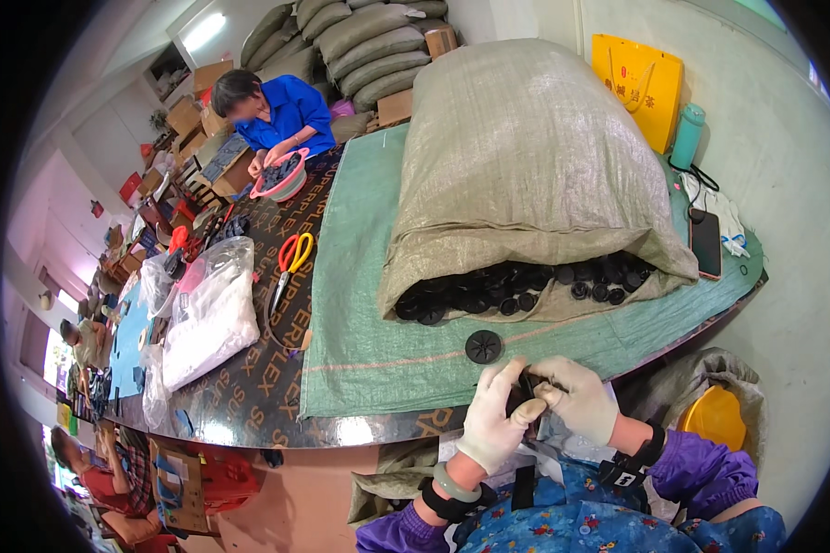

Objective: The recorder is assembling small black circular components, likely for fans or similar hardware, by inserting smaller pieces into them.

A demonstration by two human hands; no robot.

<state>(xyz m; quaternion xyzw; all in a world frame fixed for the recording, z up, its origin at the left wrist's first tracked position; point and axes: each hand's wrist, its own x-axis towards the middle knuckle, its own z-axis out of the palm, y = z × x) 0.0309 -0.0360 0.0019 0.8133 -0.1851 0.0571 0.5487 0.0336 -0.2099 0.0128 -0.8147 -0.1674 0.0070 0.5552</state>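
Left hand [492,422] and right hand [581,396] pinch a black piece [524,391] together; sack [535,157] gapes nearward, apparently for easy reach.

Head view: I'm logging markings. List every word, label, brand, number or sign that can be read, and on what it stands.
I won't copy wording, but lettering stands here:
Glossy black tabletop: tan capitals in repeated rows, readable.
Yellow paper bag with handles: dark characters, readable; little red mark, too small to read.
Black right-wrist strap: black-and-white mark, too small to read.
I can make out no other text.
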